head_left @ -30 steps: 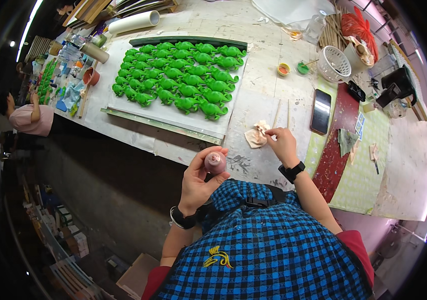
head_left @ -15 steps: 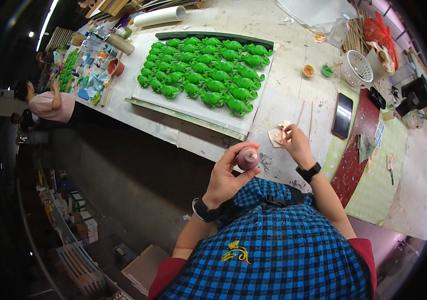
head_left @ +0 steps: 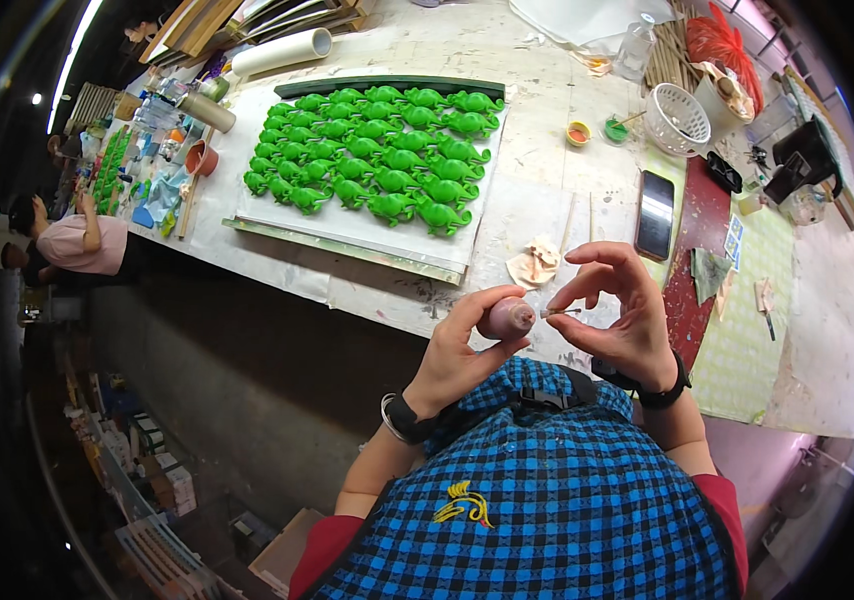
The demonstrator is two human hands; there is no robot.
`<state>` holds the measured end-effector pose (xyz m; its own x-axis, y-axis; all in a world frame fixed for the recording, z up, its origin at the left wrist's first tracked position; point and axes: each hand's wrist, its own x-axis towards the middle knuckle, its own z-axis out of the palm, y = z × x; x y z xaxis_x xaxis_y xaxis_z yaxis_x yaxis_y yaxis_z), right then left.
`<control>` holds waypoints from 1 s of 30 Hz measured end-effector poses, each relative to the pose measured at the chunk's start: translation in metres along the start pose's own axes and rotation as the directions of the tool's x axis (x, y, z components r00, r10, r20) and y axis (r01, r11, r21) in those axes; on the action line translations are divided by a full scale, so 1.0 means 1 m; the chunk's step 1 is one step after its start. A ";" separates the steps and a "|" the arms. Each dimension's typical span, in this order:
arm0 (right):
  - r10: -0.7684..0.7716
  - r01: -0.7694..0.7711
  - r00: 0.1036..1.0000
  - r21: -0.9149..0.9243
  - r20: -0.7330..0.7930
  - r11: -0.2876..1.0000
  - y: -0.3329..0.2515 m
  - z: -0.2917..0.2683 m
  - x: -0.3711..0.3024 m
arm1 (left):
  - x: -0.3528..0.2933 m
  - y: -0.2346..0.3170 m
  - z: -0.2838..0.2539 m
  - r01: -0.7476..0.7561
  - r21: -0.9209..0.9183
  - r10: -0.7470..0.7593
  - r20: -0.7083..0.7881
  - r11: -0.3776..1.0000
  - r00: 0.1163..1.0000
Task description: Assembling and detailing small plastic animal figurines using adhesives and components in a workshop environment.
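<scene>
My left hand (head_left: 459,350) holds a small pinkish-brown bottle (head_left: 505,318) on its side, nozzle pointing right. My right hand (head_left: 619,312) pinches a thin, small tool (head_left: 559,313) at the bottle's nozzle tip with thumb and forefinger. Both hands hover just above the near edge of the worktable (head_left: 547,180), in front of my blue checked apron. A crumpled beige tissue (head_left: 535,264) lies on the table just beyond the hands. Further back sits a white board (head_left: 347,228) carrying several rows of green painted figurines (head_left: 377,160).
A black phone (head_left: 656,214) lies right of the tissue, beside two thin sticks (head_left: 577,215). Small paint cups (head_left: 578,133), a white basket (head_left: 676,120), a paper roll (head_left: 279,52) and bottles stand at the back. Another person in pink (head_left: 82,245) sits at the far left.
My right hand left the tissue on the table and came to the bottle's nozzle. The view has closed in on the two hands.
</scene>
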<state>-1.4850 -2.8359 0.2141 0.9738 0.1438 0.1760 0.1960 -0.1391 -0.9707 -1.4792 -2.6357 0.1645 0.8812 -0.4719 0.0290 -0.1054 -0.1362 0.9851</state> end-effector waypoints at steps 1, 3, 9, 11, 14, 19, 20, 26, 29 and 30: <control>0.004 -0.004 1.000 -0.010 -0.004 1.000 0.000 0.000 0.000 | 0.000 0.001 0.001 -0.002 0.012 0.002 0.001 1.000 1.000; 0.008 -0.008 1.000 -0.024 -0.004 1.000 0.000 0.001 0.000 | 0.001 0.003 0.001 -0.005 0.021 0.005 0.002 1.000 1.000; 0.036 -0.036 0.999 -0.029 0.004 0.999 0.000 0.005 0.000 | 0.001 0.002 0.001 -0.035 0.062 0.036 -0.020 0.997 0.999; 0.011 -0.011 1.000 -0.092 0.002 0.996 -0.001 0.006 0.000 | 0.001 0.002 0.000 -0.045 0.061 0.046 -0.027 0.997 0.999; -0.059 0.080 0.995 -0.262 0.085 0.962 -0.005 0.003 0.005 | 0.000 0.007 -0.004 -0.072 0.133 0.079 -0.047 0.988 0.996; -0.118 0.207 0.968 -0.444 0.219 0.872 -0.014 0.002 0.012 | 0.000 0.003 -0.010 -0.212 0.398 0.235 -0.009 0.893 0.972; -0.069 0.166 0.970 -0.426 0.234 0.890 -0.014 0.004 0.013 | 0.000 0.002 -0.011 -0.214 0.393 0.237 -0.010 0.894 0.971; -0.040 0.070 0.994 -0.319 0.097 0.945 -0.012 0.005 0.017 | -0.004 -0.001 -0.008 0.125 0.030 -0.126 0.043 0.992 0.991; 0.142 -0.137 0.987 0.070 -0.073 0.988 0.001 0.006 0.007 | 0.001 0.002 -0.011 0.154 -0.592 -0.073 0.159 0.791 0.985; 0.162 -0.160 0.986 0.047 -0.036 0.986 0.009 0.007 0.001 | 0.004 0.002 -0.012 0.155 -0.580 -0.077 0.157 0.799 0.985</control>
<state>-1.4825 -2.8305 0.2042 0.9962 0.0840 0.0222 0.0318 -0.1137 -0.9930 -1.4704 -2.6279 0.1683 0.8035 -0.5906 -0.0740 0.3198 0.3235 0.8906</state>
